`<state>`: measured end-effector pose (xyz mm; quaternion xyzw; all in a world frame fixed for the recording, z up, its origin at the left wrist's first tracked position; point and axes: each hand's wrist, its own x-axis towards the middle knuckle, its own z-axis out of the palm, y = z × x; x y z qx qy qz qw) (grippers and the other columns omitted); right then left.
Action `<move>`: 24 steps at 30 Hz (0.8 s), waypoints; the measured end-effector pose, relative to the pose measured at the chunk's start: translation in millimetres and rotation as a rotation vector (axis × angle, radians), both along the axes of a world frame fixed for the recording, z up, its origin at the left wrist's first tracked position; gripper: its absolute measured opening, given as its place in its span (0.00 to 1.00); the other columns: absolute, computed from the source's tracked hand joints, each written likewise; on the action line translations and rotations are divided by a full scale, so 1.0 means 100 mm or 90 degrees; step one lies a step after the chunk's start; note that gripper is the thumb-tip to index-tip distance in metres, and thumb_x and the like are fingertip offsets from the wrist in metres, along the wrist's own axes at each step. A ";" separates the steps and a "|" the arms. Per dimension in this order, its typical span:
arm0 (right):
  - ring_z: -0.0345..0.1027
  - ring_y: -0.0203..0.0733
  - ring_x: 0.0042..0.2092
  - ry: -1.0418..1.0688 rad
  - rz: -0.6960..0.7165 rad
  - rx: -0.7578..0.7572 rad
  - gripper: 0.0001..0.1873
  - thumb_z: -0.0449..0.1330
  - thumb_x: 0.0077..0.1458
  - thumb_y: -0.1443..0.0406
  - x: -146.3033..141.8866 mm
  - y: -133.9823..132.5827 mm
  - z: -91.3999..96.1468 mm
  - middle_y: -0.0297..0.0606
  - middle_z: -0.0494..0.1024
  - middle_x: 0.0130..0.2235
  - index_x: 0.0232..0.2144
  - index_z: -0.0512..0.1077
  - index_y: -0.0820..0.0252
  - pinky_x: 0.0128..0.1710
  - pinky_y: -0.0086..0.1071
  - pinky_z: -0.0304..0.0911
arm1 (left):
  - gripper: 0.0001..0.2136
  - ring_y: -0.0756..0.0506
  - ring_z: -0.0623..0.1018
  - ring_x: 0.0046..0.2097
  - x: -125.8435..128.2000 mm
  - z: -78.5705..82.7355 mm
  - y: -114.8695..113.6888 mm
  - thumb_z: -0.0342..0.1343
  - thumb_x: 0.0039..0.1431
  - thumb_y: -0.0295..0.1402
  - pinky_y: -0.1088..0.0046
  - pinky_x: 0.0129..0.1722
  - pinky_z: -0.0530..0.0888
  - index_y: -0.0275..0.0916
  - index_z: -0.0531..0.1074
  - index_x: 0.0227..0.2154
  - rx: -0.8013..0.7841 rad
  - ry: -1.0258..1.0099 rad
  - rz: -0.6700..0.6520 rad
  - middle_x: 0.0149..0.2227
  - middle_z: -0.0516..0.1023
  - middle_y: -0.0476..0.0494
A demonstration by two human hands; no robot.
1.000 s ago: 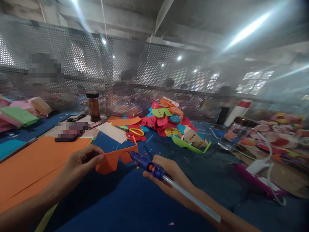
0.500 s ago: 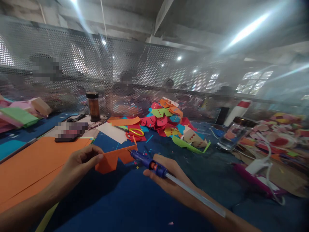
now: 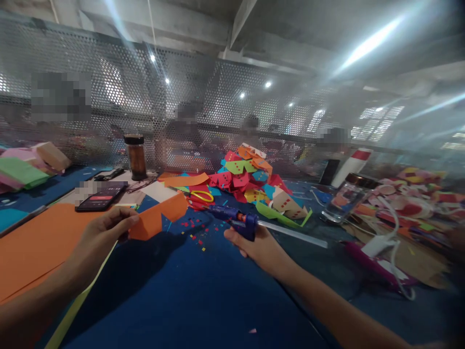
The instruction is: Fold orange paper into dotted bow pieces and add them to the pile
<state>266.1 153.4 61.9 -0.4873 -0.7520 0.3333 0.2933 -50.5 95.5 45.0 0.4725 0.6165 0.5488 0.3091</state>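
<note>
Between the thumb and fingers of my left hand [image 3: 114,225] is one end of a folded orange paper piece [image 3: 149,224] with a notch in its lower edge. It is held up above the blue table [image 3: 189,300]. My right hand [image 3: 259,242] is wrapped round a blue hot glue gun [image 3: 236,215], its nozzle pointing left. A clear glue stick [image 3: 294,233] juts out of the gun's back end. The nozzle is apart from the orange paper, a short way to its right. Small colored paper bits [image 3: 198,237] lie scattered on the table below.
Large orange sheets [image 3: 39,242] and a phone [image 3: 102,196] lie at left. Behind stand a dark-lidded jar [image 3: 136,157], scissors with yellow and red handles [image 3: 202,196], and a heap of colored paper pieces [image 3: 241,177]. At right are a glass bottle [image 3: 347,198] and a magenta item [image 3: 374,261] with a white cord.
The glue gun has drawn back from the orange paper to the right and turned more level. My left hand has tilted the paper's far end upward and moved slightly left.
</note>
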 end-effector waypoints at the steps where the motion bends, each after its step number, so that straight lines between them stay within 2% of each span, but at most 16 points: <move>1: 0.61 0.36 0.23 -0.004 0.008 0.001 0.20 0.61 0.56 0.47 0.01 0.04 0.02 0.28 0.64 0.19 0.27 0.68 0.57 0.25 0.32 0.60 | 0.16 0.49 0.66 0.28 0.00 0.00 0.01 0.63 0.50 0.49 0.74 0.29 0.64 0.41 0.74 0.30 0.000 -0.005 0.005 0.28 0.71 0.54; 7: 0.59 0.34 0.20 -0.012 0.052 -0.054 0.19 0.62 0.56 0.49 -0.04 0.21 0.12 0.28 0.65 0.18 0.27 0.68 0.58 0.22 0.30 0.59 | 0.17 0.48 0.65 0.29 0.02 0.02 0.02 0.63 0.46 0.50 0.74 0.29 0.63 0.41 0.73 0.27 -0.018 0.002 0.016 0.27 0.69 0.53; 12: 0.61 0.34 0.22 -0.036 0.063 -0.092 0.20 0.62 0.55 0.48 -0.10 0.25 -0.06 0.30 0.69 0.23 0.35 0.73 0.59 0.22 0.30 0.58 | 0.16 0.47 0.68 0.31 -0.03 -0.04 0.04 0.62 0.49 0.50 0.73 0.30 0.64 0.42 0.74 0.29 -0.037 0.013 0.013 0.27 0.71 0.53; 17: 0.64 0.39 0.25 -0.071 0.087 -0.029 0.19 0.64 0.55 0.48 -0.04 0.25 -0.22 0.30 0.69 0.22 0.37 0.77 0.56 0.24 0.31 0.60 | 0.17 0.48 0.69 0.27 0.00 -0.03 0.04 0.63 0.47 0.52 0.74 0.26 0.65 0.43 0.73 0.29 -0.081 -0.025 -0.006 0.24 0.71 0.54; 20: 0.66 0.39 0.27 -0.080 0.109 -0.010 0.18 0.63 0.57 0.49 -0.03 0.24 -0.23 0.31 0.70 0.23 0.40 0.78 0.54 0.27 0.31 0.61 | 0.17 0.48 0.68 0.25 0.03 0.00 0.02 0.64 0.46 0.51 0.75 0.23 0.64 0.43 0.73 0.29 -0.084 -0.029 -0.002 0.23 0.71 0.55; 24: 0.66 0.42 0.29 -0.083 0.128 0.009 0.15 0.62 0.58 0.50 -0.07 0.23 -0.22 0.32 0.70 0.23 0.38 0.78 0.53 0.28 0.33 0.62 | 0.16 0.48 0.69 0.28 0.01 -0.03 0.01 0.63 0.48 0.50 0.74 0.27 0.65 0.42 0.73 0.29 -0.067 0.008 -0.009 0.26 0.71 0.53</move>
